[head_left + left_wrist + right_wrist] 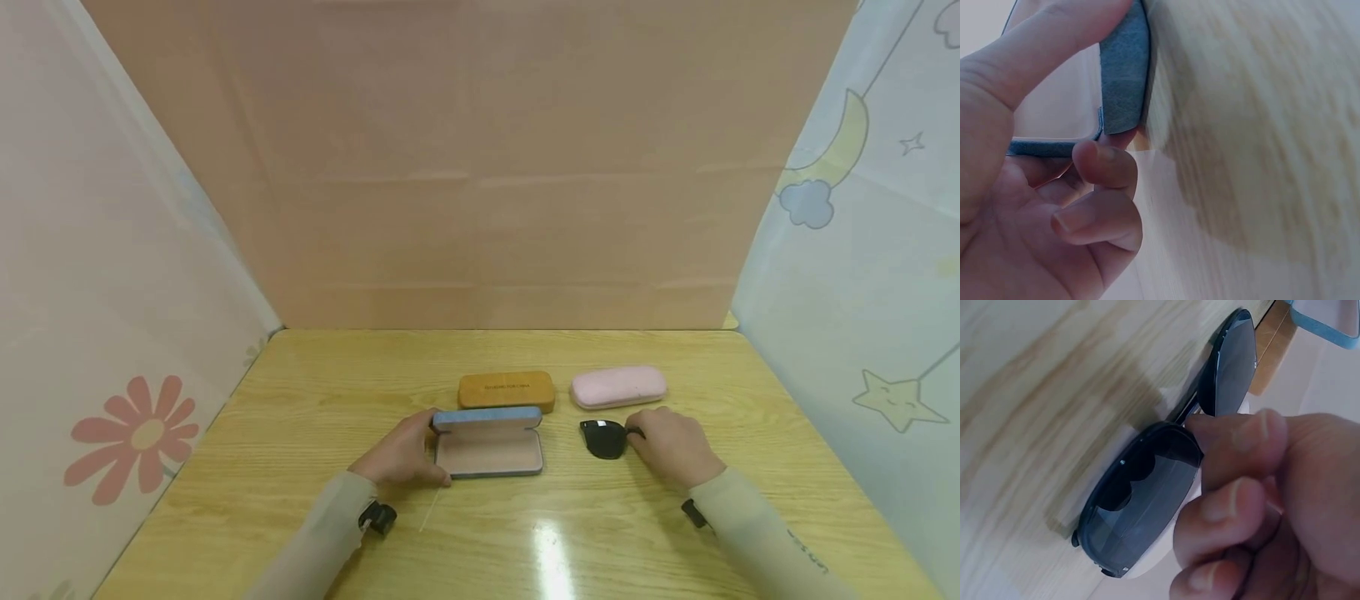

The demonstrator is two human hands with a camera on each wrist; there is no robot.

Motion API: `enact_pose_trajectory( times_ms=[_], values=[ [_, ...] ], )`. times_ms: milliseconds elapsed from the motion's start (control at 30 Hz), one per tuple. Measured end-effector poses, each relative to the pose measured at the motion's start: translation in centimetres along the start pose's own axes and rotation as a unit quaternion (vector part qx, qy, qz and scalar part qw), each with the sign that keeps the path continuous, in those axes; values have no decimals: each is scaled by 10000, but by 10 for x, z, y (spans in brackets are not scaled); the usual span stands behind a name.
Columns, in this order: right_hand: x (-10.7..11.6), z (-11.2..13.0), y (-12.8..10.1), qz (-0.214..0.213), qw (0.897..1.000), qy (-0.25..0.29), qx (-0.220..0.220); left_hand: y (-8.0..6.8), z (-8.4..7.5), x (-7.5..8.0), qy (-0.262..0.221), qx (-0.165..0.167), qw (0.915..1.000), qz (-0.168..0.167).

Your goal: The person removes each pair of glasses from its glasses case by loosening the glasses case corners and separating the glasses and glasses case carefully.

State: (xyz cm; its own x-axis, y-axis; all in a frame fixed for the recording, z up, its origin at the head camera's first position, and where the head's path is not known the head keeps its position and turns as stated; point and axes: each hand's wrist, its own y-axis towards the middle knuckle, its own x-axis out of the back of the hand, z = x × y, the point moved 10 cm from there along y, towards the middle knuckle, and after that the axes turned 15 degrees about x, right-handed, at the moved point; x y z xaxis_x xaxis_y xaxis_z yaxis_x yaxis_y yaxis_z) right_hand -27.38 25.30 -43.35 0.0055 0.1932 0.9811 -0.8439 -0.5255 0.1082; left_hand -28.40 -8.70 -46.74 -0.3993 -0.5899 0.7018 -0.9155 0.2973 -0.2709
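- Sunglasses (603, 439) sit right of the blue case, near the pink case; whether they touch the table (315, 375) I cannot tell.
- Right hand (675, 446) pinches them at the bridge, between the two lenses, as the right wrist view shows.
- Blue case (487, 458) stands open on the table, lid raised along its far side, pale lining showing.
- Left hand (405, 454) grips its left end, thumb toward the near edge, fingers toward the far side.
- Orange case (506, 392), with dark lettering, lies just beyond the blue lid.
- Pink case (618, 387) lies right of the orange one, apart from it.
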Motion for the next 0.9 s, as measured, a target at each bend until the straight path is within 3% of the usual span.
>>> enact_pose_trajectory(
  times_ms=[267,400,633,900],
  values=[
    [4,1,0,-42,9997,-211,86,-1,-3,0,-19,36,10000,19],
    [15,8,2,-296,9994,-132,72,-1,-4,0,-34,60,10000,32],
    [16,33,27,-627,9874,1452,62,4,-15,-9,89,-11,9999,109],
    [-14,62,56,-37,9604,2774,261,6,-29,-21,-20,-121,9998,171]
  ],
)
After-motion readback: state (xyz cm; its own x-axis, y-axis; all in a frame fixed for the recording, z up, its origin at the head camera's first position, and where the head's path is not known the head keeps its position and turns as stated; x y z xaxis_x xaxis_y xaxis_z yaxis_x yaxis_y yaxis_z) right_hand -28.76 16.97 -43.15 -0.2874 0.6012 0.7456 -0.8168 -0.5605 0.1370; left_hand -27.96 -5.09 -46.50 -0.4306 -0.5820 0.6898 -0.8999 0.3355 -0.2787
